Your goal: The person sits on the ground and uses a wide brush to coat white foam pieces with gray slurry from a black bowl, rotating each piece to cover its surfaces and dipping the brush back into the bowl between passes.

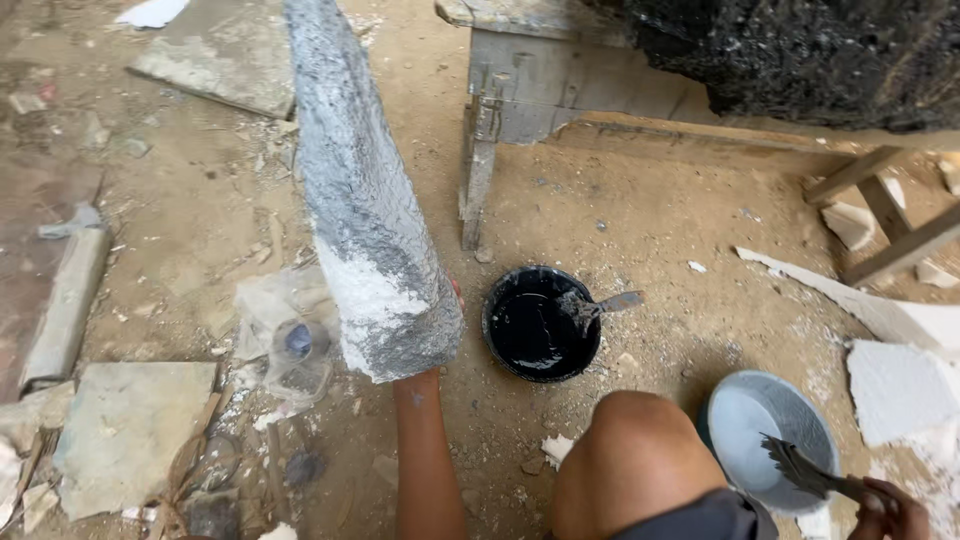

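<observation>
The left hand (440, 335), mostly hidden behind it, props up a tall tapered plaster form (365, 190) in the frame's centre-left; its grip cannot be told. The right hand (890, 510), at the lower right, is closed around a brush (800, 468) whose bristles rest over a pale bowl (765, 435). Loading the brush lightly and keeping the form steady should give an even coat. The form looks rough, grey-speckled above, whiter near its base. A black bowl (540, 325) of dark liquid sits on the dirt floor (650, 210) just beside it.

crumpled clear plastic bag (285, 335) on dirt, no labels, signs, screens
</observation>
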Demonstrator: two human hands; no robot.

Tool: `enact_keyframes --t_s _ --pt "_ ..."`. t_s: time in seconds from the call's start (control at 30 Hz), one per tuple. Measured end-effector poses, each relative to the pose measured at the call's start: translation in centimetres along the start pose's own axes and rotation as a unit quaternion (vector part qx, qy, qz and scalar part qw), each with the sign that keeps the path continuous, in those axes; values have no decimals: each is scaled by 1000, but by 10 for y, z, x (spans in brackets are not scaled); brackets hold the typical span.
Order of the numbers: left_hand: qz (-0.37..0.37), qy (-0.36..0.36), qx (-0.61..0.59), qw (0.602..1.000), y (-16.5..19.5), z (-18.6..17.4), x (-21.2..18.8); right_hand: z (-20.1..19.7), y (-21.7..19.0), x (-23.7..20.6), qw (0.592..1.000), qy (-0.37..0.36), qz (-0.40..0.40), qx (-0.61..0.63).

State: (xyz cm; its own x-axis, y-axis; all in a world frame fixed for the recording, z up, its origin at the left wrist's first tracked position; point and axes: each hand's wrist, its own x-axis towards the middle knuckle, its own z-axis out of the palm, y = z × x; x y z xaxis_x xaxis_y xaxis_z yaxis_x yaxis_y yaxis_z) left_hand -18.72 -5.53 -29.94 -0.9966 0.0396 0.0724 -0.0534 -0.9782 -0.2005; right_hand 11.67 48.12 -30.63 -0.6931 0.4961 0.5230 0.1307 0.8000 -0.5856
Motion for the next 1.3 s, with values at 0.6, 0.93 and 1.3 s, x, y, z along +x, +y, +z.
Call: enact_keyframes --t_s 0.6,0.93,1.3 --pt "-10 16 -21 1000 1 -27 -20 13 -14 -9 997 22 63 30" --pt "-85 93 -92 988 4 -31 -35 -19 7 -11 980 106 161 57" --pt "-107 85 -108 985 6 -36 -38 21 0 -49 990 -98 65 -79"
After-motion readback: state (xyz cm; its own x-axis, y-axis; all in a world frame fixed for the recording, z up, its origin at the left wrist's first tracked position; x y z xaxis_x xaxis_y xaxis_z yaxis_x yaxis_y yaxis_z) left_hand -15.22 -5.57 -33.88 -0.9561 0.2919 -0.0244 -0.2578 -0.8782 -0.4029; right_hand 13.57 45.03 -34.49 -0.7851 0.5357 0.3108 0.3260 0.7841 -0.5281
